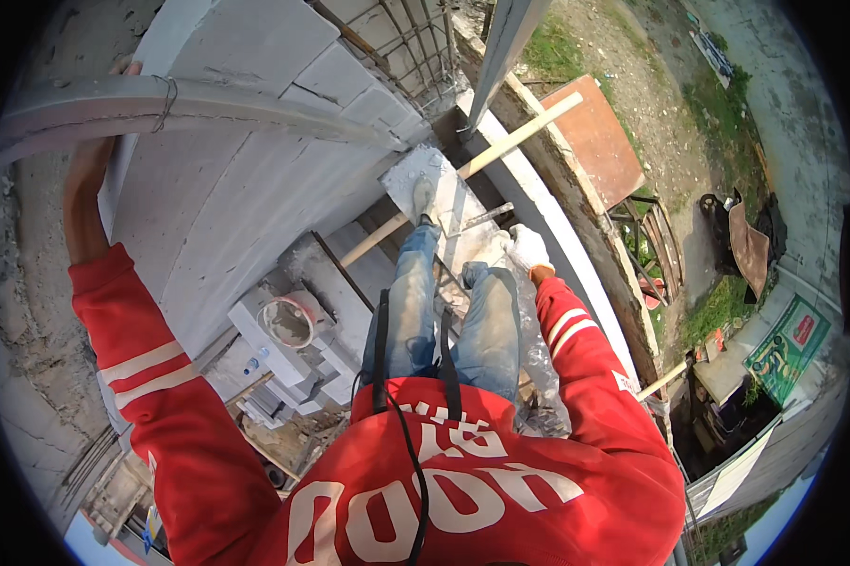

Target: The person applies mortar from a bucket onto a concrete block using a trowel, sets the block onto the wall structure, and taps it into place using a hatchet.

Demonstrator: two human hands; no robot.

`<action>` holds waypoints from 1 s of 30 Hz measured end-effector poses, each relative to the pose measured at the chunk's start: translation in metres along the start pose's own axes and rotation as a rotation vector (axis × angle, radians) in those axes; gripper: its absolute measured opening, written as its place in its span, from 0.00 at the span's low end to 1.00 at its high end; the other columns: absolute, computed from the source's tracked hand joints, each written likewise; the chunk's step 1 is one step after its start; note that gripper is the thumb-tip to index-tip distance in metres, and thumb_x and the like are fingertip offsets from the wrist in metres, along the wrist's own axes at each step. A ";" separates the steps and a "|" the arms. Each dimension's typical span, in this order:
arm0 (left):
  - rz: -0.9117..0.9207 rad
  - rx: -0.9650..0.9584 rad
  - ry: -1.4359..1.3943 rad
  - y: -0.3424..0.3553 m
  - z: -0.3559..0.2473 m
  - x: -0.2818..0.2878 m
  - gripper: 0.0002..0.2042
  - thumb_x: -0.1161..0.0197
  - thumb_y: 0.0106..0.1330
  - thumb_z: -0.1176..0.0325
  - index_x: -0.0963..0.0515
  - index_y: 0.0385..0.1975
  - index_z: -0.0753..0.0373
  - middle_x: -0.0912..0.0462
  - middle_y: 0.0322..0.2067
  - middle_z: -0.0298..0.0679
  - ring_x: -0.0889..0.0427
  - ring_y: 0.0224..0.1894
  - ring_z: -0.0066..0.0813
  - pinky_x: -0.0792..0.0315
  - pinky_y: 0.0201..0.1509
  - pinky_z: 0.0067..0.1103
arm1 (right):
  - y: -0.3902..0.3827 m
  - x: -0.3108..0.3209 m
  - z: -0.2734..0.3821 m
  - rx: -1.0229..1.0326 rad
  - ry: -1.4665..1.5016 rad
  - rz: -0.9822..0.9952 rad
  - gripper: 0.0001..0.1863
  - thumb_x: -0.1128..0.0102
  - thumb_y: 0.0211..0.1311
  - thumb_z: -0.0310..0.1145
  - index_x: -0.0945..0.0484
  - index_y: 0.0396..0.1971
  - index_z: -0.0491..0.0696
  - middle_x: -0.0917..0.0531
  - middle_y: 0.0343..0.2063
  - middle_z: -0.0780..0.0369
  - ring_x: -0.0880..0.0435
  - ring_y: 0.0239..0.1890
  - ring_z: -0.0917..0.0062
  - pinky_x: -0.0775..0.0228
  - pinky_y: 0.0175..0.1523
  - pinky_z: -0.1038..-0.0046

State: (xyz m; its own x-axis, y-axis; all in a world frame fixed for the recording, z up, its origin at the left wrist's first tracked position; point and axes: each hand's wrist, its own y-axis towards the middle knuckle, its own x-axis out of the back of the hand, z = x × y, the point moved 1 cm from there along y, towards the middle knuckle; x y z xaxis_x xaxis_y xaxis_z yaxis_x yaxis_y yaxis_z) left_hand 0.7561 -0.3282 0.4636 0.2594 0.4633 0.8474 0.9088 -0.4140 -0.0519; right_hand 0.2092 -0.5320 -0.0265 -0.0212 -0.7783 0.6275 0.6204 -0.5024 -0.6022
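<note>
My left hand (129,68) is raised at the upper left, mostly hidden behind a grey beam (227,102). Only fingertips show past the beam, near the edge of the pale block wall (227,179). My right hand (528,249), in a white glove, is low beside my right knee. Its fingers look curled, and whatever lies in them cannot be made out. Close by, a thin bar-like tool (482,219) rests on the dusty plank (460,203) under my feet. A shoe (424,195) stands on this plank.
Below lies a bucket of grey mortar (288,323) among pale blocks (274,354). A wooden pole (524,135) crosses under the plank. A white-topped ledge (576,255) runs along my right, with a brown board (594,141) beyond it. An upright post (505,57) stands ahead.
</note>
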 end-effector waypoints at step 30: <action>0.121 -0.211 0.022 -0.007 0.001 0.004 0.30 0.40 0.76 0.47 0.27 0.67 0.65 0.22 0.61 0.39 0.26 0.62 0.26 0.35 0.70 0.25 | 0.109 -0.188 -0.098 0.146 -0.276 0.557 0.39 0.30 0.53 0.61 0.18 0.50 0.38 0.13 0.42 0.43 0.13 0.50 0.50 0.22 0.57 0.56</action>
State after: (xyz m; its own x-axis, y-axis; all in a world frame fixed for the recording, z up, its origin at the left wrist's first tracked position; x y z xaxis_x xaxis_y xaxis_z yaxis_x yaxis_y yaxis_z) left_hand 0.7518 -0.3223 0.4669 0.3527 0.3841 0.8533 0.7825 -0.6211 -0.0439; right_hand 0.2042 -0.4775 -0.2583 0.5260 -0.7728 0.3551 0.5809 0.0214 -0.8137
